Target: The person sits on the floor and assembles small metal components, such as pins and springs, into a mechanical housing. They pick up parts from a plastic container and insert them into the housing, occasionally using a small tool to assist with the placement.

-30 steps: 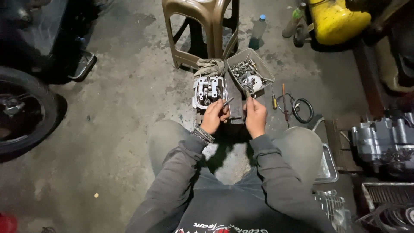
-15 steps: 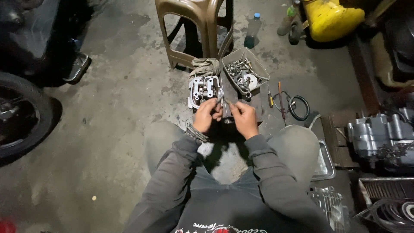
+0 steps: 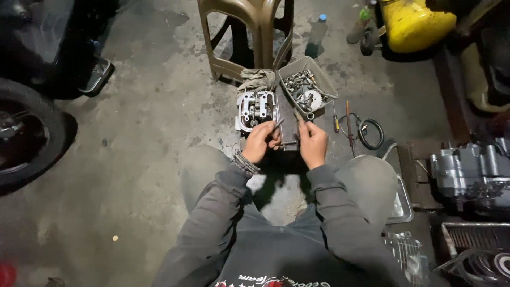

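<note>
Cylinder head (image 3: 256, 110) on the concrete floor, both hands just behind it.
Left hand (image 3: 261, 142), nearer, closed on a thin metal rod (image 3: 278, 124) angled up-right; right hand (image 3: 312, 142) pinching a small part I cannot identify; parts tray (image 3: 324, 79) beyond.

A brown plastic stool (image 3: 249, 37) stands on the concrete floor (image 3: 138, 159), a clear bottle (image 3: 317, 33) just beside it. A tyre (image 3: 26, 138) fills the left edge; right, a yellow container (image 3: 414, 24) (perhaps a compressor) and an engine block (image 3: 470, 172).
</note>
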